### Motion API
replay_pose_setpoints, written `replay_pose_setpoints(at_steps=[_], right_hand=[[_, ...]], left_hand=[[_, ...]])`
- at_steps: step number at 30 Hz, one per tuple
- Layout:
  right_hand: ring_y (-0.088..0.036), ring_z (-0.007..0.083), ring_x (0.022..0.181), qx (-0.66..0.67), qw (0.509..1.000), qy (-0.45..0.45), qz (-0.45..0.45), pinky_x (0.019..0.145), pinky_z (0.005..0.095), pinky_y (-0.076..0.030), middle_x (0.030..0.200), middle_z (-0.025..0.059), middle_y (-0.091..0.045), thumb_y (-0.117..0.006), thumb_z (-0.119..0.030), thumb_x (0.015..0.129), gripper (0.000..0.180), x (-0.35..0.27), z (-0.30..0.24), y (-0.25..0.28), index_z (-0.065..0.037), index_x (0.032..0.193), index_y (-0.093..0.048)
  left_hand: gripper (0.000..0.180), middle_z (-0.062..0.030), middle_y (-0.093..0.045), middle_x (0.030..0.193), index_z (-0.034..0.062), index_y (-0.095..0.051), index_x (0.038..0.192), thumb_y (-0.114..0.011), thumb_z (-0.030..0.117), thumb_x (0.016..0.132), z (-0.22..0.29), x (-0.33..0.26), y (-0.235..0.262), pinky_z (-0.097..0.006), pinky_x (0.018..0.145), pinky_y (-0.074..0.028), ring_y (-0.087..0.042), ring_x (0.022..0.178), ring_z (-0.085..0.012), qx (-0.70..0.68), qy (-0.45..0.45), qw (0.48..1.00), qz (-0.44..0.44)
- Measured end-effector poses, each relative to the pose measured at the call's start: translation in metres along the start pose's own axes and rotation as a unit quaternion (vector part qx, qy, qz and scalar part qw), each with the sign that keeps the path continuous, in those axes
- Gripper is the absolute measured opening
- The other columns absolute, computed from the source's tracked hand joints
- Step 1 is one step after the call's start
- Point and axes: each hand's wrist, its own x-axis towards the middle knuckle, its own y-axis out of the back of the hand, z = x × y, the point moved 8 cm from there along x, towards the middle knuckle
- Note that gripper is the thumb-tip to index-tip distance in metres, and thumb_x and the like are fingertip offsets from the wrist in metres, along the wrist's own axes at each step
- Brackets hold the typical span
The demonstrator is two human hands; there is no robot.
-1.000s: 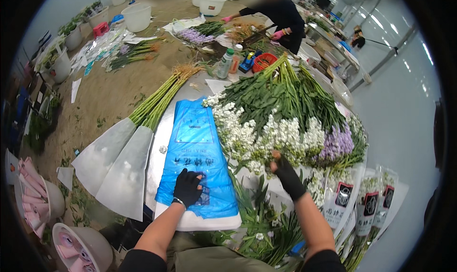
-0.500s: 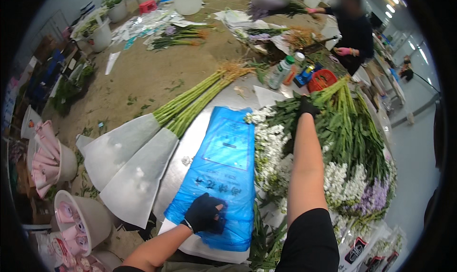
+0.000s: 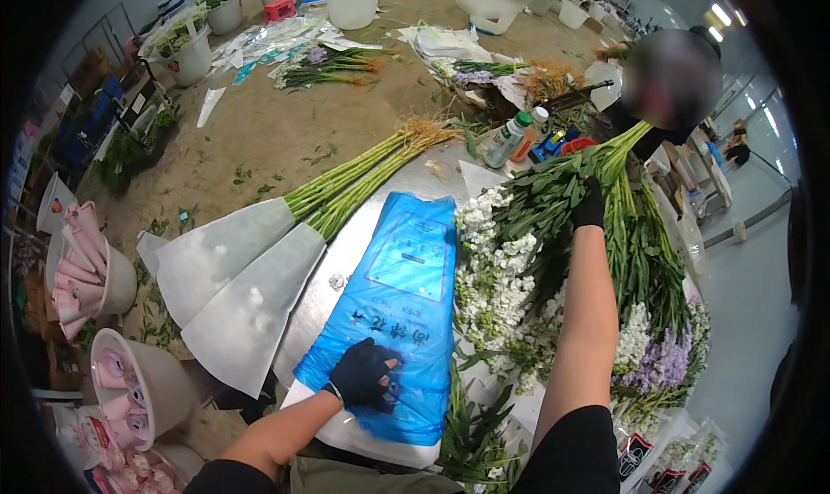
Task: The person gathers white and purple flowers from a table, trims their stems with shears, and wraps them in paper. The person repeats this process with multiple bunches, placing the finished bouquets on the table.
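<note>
My left hand, in a black glove, presses flat on the near end of a blue plastic sleeve lying on a white sheet. My right hand, also gloved in black, reaches far forward and grips the green stems of a bunch of white stock flowers beside the sleeve. More green-stemmed bunches with white and purple blooms lie to the right of my arm.
Two white-wrapped bunches lie left of the sleeve. Bottles and a red tool stand beyond. A person in black works at the far right. Buckets of pink rolled wraps sit at left. White tubs stand far back.
My right hand has left the flower heads near me and reached far forward to the stems. My left hand stays on the blue sleeve. The view has tilted forward.
</note>
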Motion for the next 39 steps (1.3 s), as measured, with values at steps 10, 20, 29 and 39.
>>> replay_pose_setpoints(at_steps=[10, 20, 29, 39], right_hand=[[-0.059, 0.0231, 0.096, 0.211, 0.933, 0.225, -0.185, 0.086, 0.0383, -0.048, 0.112, 0.0098, -0.061, -0.060, -0.021, 0.088, 0.028, -0.193, -0.243, -0.047, -0.004, 0.111, -0.059], [-0.057, 0.0246, 0.102, 0.033, 0.924, 0.197, -0.327, 0.095, 0.0371, -0.044, 0.112, 0.0090, -0.061, -0.050, -0.021, 0.092, 0.029, -0.472, -0.161, -0.003, -0.003, 0.115, -0.055], [-0.045, 0.0332, 0.118, 0.460, 0.818, -0.317, -0.136, 0.106, 0.0430, -0.032, 0.129, 0.0197, -0.048, -0.048, -0.024, 0.095, 0.039, -0.599, 0.129, 0.028, 0.002, 0.124, -0.046], [-0.058, 0.0195, 0.102, 0.079, 0.825, -0.398, -0.393, 0.090, 0.0310, -0.047, 0.114, 0.0106, -0.059, -0.061, -0.025, 0.088, 0.056, -0.683, 0.192, 0.093, -0.008, 0.136, -0.037]], left_hand=[[0.043, -0.0101, -0.056, 0.110, 0.0136, -0.057, 0.110, -0.065, 0.022, 0.069, 0.012, -0.015, 0.004, -0.050, 0.099, -0.035, -0.049, 0.108, -0.0360, 0.058, -0.013, 0.996, 0.062], [0.077, -0.0134, -0.033, 0.145, 0.0086, -0.027, 0.143, -0.060, 0.046, 0.085, 0.062, -0.001, -0.016, -0.038, 0.111, -0.021, -0.030, 0.135, -0.0262, -0.389, -0.007, 0.921, -0.010], [0.059, -0.0079, -0.047, 0.134, 0.0061, -0.043, 0.133, -0.053, 0.047, 0.091, 0.074, -0.041, -0.013, -0.038, 0.097, -0.040, -0.046, 0.119, -0.0253, -0.884, 0.148, 0.442, -0.030], [0.043, -0.0031, -0.063, 0.095, 0.0072, -0.064, 0.106, -0.067, 0.043, 0.082, -0.042, -0.020, 0.042, -0.031, 0.073, -0.045, -0.057, 0.087, -0.0141, -0.395, 0.226, 0.882, 0.124]])
